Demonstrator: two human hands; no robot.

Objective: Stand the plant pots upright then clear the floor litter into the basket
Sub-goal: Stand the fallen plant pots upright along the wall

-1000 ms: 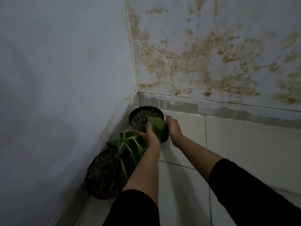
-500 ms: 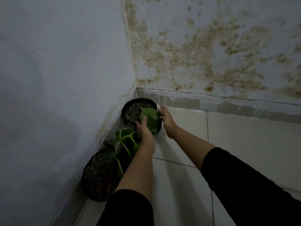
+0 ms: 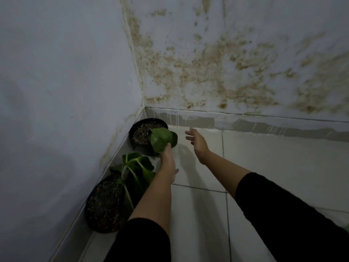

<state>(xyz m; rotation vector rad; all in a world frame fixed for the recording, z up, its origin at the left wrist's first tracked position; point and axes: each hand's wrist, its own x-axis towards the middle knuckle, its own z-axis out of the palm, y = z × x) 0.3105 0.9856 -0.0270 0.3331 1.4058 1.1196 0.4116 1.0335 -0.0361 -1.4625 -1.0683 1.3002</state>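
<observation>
Two black plant pots stand upright along the left wall. The far pot (image 3: 140, 138) sits in the room's corner with dark soil and one broad green leaf (image 3: 162, 138) hanging over its right rim. The near pot (image 3: 104, 204) holds several green leaves on pale stems. My left hand (image 3: 168, 163) hovers just in front of the far pot, its fingertips at the leaf's lower edge, holding nothing. My right hand (image 3: 196, 140) is to the right of that pot, apart from it, fingers spread. No litter or basket shows.
A plain wall (image 3: 56, 91) runs along the left and a brown-stained wall (image 3: 226, 63) along the back, meeting in the corner. Pale floor tiles (image 3: 264, 167) stretch to the right. A sliver of green (image 3: 346, 226) shows at the right edge.
Both hands have let go of the far pot and drawn back; the right hand has swung off to the right with fingers spread. The pot now stands in the corner.
</observation>
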